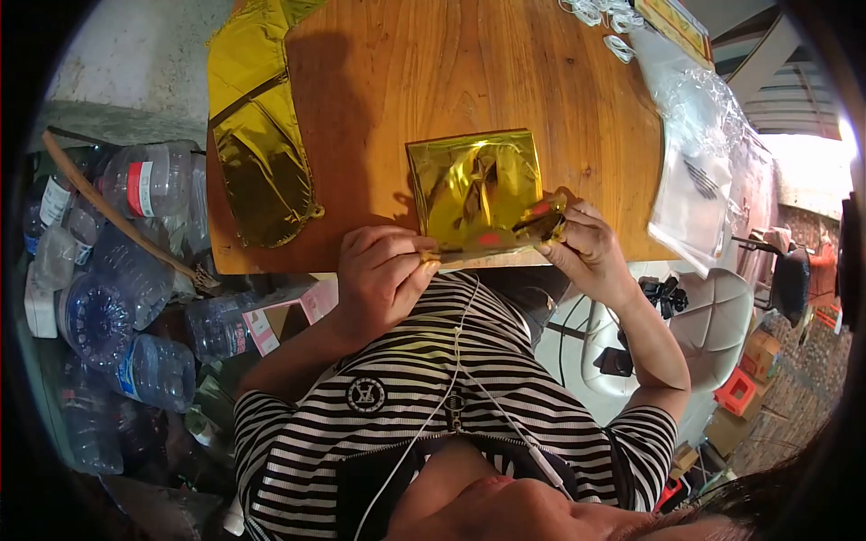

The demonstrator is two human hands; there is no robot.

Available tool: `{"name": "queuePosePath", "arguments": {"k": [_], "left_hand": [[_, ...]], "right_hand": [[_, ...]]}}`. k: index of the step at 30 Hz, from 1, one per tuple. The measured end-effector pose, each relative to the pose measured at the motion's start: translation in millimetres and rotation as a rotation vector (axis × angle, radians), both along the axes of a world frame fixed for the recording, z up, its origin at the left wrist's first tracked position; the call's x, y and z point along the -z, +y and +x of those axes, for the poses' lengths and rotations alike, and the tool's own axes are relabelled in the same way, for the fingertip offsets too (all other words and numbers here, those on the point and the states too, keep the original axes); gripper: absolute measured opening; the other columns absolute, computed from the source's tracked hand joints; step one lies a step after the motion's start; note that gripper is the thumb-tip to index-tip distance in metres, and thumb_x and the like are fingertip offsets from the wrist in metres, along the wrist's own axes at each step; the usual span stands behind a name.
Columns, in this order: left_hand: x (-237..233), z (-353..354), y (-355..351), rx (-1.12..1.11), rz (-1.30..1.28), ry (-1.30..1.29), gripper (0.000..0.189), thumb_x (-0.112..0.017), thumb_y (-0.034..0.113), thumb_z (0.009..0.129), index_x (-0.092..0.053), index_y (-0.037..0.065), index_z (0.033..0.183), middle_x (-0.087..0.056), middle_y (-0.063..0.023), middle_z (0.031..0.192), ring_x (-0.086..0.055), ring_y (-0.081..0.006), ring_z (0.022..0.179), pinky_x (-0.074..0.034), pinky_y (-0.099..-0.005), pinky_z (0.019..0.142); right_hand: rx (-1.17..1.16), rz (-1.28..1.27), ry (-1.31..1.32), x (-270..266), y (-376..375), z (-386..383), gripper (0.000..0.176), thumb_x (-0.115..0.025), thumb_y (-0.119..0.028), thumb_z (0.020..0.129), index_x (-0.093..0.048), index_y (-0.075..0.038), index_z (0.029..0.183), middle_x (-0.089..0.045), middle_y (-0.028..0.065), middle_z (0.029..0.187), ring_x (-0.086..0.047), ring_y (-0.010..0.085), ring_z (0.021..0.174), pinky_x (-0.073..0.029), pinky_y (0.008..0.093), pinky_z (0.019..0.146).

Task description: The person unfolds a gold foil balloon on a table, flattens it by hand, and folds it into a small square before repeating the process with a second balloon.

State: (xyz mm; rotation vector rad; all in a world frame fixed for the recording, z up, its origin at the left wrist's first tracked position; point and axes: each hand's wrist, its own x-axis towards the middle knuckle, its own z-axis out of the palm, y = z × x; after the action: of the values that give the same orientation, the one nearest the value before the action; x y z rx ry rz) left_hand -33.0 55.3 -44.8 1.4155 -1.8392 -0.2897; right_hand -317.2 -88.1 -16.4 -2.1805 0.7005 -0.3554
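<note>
A shiny gold foil sheet [451,185], folded into a rough square, lies at the near edge of the wooden table [379,108]. My left hand [383,270] pinches its near left corner between thumb and fingers. At the near right corner, my right hand [585,248] grips a crumpled part of the same foil. The foil's near edge stretches between both hands, close to my striped shirt. Further left on the table lies a long gold foil piece [262,171], flat and wrinkled, with neither hand touching it.
Clear plastic bags [695,180] hang over the table's right edge. Bundles of white string [618,45] lie at the far right. Several plastic bottles [144,185] and a wooden stick [108,198] are left of the table. A white padded chair [717,329] stands at right.
</note>
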Motion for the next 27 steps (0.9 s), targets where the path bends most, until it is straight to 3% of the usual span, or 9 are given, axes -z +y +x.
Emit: {"name": "queuePosePath", "arguments": {"k": [7, 14, 16, 17, 19, 20, 21, 24, 27], "left_hand": [[3, -8, 0, -0.121, -0.014, -0.013, 0.014, -0.080, 0.008, 0.078, -0.067, 0.007, 0.084, -0.064, -0.0014, 0.089, -0.065, -0.0243, 0.088, -0.046, -0.0403, 0.083], [0, -9, -2, -0.123, -0.012, -0.054, 0.018, -0.082, 0.009, 0.076, -0.067, 0.007, 0.085, -0.065, -0.0026, 0.091, -0.064, -0.0252, 0.088, -0.046, -0.0394, 0.082], [-3, -8, -1, -0.093, 0.012, -0.016, 0.030, -0.084, 0.013, 0.074, -0.066, 0.006, 0.098, -0.065, -0.0063, 0.103, -0.063, -0.0269, 0.095, -0.047, -0.0408, 0.086], [-1, -7, 1, -0.096, 0.011, -0.020, 0.030, -0.084, 0.013, 0.074, -0.066, 0.006, 0.098, -0.065, -0.0063, 0.103, -0.063, -0.0269, 0.095, -0.047, -0.0408, 0.086], [15, -7, 8, -0.175, -0.015, 0.075, 0.050, -0.088, 0.017, 0.072, -0.064, 0.007, 0.114, -0.061, -0.0105, 0.120, -0.061, -0.0293, 0.106, -0.047, -0.0432, 0.091], [22, -1, 12, -0.143, -0.024, -0.014, 0.067, -0.089, 0.031, 0.073, -0.060, 0.007, 0.129, -0.053, -0.0156, 0.137, -0.056, -0.0334, 0.121, -0.046, -0.0470, 0.099], [13, 4, 9, -0.147, -0.022, -0.014, 0.067, -0.089, 0.031, 0.073, -0.060, 0.007, 0.129, -0.053, -0.0156, 0.137, -0.056, -0.0334, 0.121, -0.046, -0.0470, 0.099], [-36, 28, -19, 0.296, 0.196, -0.167, 0.078, -0.077, 0.055, 0.081, -0.057, 0.005, 0.139, -0.046, -0.0199, 0.152, -0.047, -0.0397, 0.138, -0.035, -0.0528, 0.115], [-54, 41, -45, 0.385, 0.181, -0.154, 0.072, -0.076, 0.051, 0.085, -0.058, 0.007, 0.139, -0.048, -0.0201, 0.151, -0.041, -0.0397, 0.144, -0.030, -0.0554, 0.119]], "right_hand": [[0.187, 0.225, -0.004, -7, 6, 2, 0.022, -0.078, -0.011, 0.090, -0.073, 0.002, 0.108, -0.068, 0.0127, 0.112, -0.061, 0.0235, 0.104, -0.048, 0.0345, 0.092], [0.261, 0.197, -0.015, -12, 9, 5, 0.028, -0.080, -0.007, 0.086, -0.073, 0.001, 0.112, -0.067, 0.0110, 0.112, -0.064, 0.0228, 0.102, -0.050, 0.0330, 0.089], [0.270, 0.251, -0.011, -14, 7, 6, 0.029, -0.079, -0.003, 0.086, -0.073, 0.000, 0.114, -0.068, 0.0105, 0.111, -0.064, 0.0229, 0.102, -0.050, 0.0331, 0.089], [0.195, 0.161, -0.009, -12, 4, 4, 0.032, -0.079, -0.004, 0.083, -0.073, -0.001, 0.114, -0.067, 0.0109, 0.109, -0.065, 0.0254, 0.100, -0.052, 0.0343, 0.088], [0.115, 0.072, -0.009, -10, 0, 3, 0.035, -0.080, -0.006, 0.080, -0.073, -0.003, 0.115, -0.067, 0.0112, 0.107, -0.066, 0.0279, 0.098, -0.054, 0.0356, 0.086], [0.037, -0.031, -0.033, -9, -1, 3, 0.037, -0.079, -0.005, 0.078, -0.074, -0.004, 0.114, -0.067, 0.0104, 0.110, -0.066, 0.0281, 0.098, -0.054, 0.0362, 0.086], [-0.041, -0.134, -0.056, -9, -2, 3, 0.039, -0.079, -0.005, 0.076, -0.074, -0.005, 0.114, -0.068, 0.0096, 0.113, -0.066, 0.0283, 0.098, -0.054, 0.0367, 0.086], [-0.132, -0.232, 0.021, -12, 0, -1, 0.045, -0.078, -0.004, 0.073, -0.072, -0.008, 0.118, -0.067, 0.0102, 0.121, -0.064, 0.0303, 0.109, -0.051, 0.0416, 0.092], [-0.173, -0.325, 0.050, -13, 2, -5, 0.052, -0.078, -0.006, 0.072, -0.070, -0.009, 0.123, -0.064, 0.0117, 0.131, -0.061, 0.0336, 0.120, -0.048, 0.0464, 0.100]]}}
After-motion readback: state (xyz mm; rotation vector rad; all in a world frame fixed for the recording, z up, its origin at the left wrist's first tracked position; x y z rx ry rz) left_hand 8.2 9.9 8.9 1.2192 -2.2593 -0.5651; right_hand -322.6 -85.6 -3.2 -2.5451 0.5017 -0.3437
